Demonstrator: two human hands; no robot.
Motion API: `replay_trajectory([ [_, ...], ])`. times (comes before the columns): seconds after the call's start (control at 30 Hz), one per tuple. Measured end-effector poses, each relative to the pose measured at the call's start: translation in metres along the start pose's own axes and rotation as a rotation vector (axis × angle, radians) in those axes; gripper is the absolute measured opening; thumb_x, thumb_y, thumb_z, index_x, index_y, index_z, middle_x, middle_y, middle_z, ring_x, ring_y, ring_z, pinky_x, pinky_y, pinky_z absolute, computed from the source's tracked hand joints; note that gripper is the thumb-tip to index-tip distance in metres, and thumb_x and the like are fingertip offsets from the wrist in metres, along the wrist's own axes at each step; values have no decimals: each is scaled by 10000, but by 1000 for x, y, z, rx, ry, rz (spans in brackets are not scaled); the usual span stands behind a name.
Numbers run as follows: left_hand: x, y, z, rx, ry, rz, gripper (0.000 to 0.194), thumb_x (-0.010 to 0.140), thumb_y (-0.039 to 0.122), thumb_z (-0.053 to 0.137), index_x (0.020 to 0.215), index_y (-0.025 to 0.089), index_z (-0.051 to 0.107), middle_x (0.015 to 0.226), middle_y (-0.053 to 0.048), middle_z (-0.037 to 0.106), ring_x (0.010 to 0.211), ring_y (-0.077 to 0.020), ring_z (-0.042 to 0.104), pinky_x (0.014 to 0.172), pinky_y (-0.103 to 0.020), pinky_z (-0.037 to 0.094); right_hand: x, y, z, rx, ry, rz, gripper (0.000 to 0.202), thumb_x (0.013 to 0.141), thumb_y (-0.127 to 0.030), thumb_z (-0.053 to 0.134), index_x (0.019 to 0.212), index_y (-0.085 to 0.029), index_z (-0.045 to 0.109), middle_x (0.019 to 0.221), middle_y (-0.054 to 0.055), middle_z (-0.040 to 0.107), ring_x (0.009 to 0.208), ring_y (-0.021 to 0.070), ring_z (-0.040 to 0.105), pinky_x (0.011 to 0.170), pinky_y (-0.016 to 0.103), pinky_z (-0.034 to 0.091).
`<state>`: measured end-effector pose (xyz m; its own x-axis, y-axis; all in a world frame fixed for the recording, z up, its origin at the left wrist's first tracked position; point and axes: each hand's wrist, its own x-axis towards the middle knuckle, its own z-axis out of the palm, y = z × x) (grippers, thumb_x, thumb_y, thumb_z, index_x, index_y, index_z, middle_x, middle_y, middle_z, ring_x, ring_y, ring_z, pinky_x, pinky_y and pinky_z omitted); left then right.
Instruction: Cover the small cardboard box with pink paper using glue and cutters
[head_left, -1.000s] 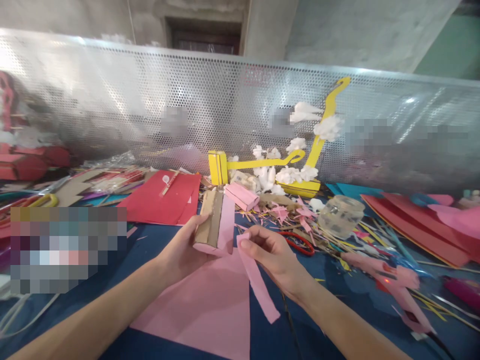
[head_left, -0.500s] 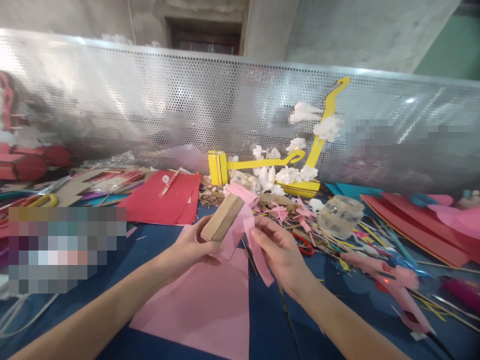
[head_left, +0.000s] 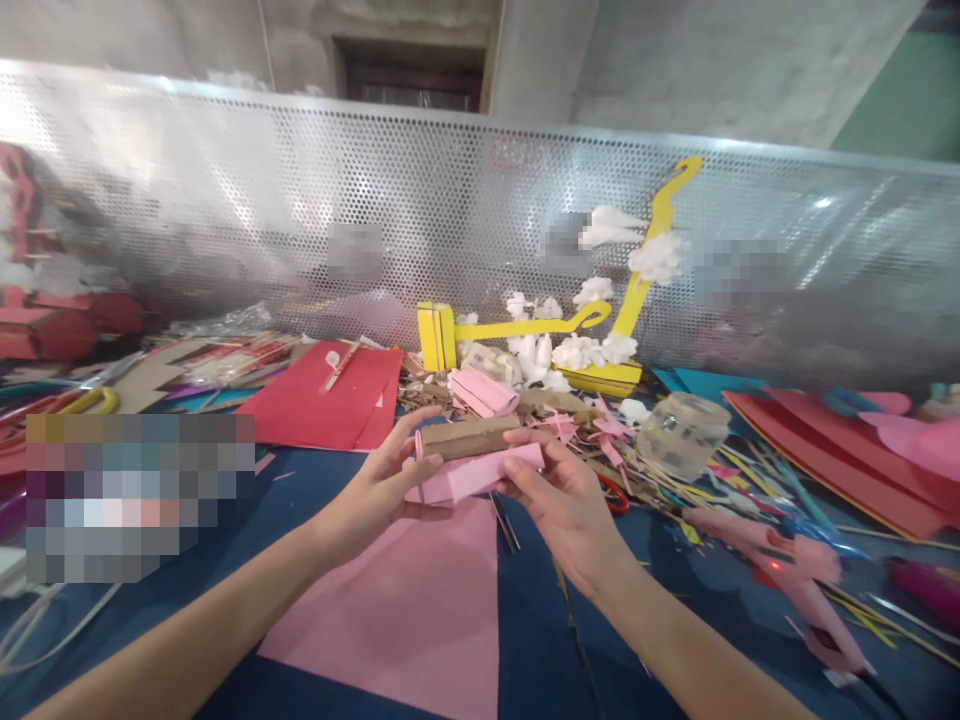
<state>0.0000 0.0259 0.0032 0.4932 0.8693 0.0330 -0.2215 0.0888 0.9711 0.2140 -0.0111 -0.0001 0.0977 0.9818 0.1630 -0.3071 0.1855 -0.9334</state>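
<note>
Between my hands is a small brown cardboard box [head_left: 466, 438], lying nearly level, with pink paper [head_left: 499, 473] along its near side. My left hand [head_left: 382, 478] is closed round the box's left end, thumb toward me. At the other end, my right hand [head_left: 559, 500] pinches the pink paper and the box's corner between thumb and fingers. Below them a larger sheet of pink paper [head_left: 405, 610] lies flat on the blue tabletop. Scissors with red handles [head_left: 615, 493] lie partly hidden behind my right hand, blades showing under the box.
Farther back stand a pink-wrapped roll-like piece [head_left: 484, 390] and yellow paper constructions [head_left: 436, 337] with white fluffy bits. Red sheets [head_left: 326, 395] lie to the left. A pink glue gun [head_left: 780, 560] with a lit light and a tape roll [head_left: 682, 435] are on the right, among scraps.
The box has turned from a slant to nearly level. My right hand has brought the pink strip, which hung down, up along the box's near side.
</note>
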Motion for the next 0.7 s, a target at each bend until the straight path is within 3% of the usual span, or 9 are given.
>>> replay_trajectory([
  [0.13, 0, -1, 2, -65, -29, -35, 413, 905, 249, 674, 1303, 333, 605, 1349, -74, 619, 1098, -264, 648, 887, -449, 610, 1, 3, -3, -119, 16, -103, 309, 779, -443, 883, 887, -212, 709, 795, 2, 718, 748, 157, 709, 737, 282, 588],
  [0.27, 2, -4, 3, -165, -40, -55, 523, 801, 132, 635, 1283, 333, 622, 1232, -49, 645, 994, -224, 653, 874, -438, 602, 2, 2, -6, -255, 47, -155, 299, 822, -465, 834, 876, -210, 689, 771, 31, 748, 737, 201, 737, 723, 312, 582],
  [0.47, 0, 0, 5, -82, 0, -13, 475, 863, 251, 743, 1309, 356, 618, 1282, -57, 630, 1094, -264, 649, 920, -491, 602, 1, 1, -7, -357, 35, -173, 294, 833, -483, 802, 865, -219, 680, 776, 45, 738, 737, 237, 728, 710, 342, 566],
  [0.7, -1, 1, 7, -23, 42, -8, 416, 884, 436, 781, 1269, 339, 657, 1312, -78, 642, 1087, -288, 680, 867, -519, 636, 1, -4, -4, -411, 30, -200, 273, 828, -478, 791, 828, -230, 676, 750, 27, 720, 692, 220, 704, 665, 328, 562],
])
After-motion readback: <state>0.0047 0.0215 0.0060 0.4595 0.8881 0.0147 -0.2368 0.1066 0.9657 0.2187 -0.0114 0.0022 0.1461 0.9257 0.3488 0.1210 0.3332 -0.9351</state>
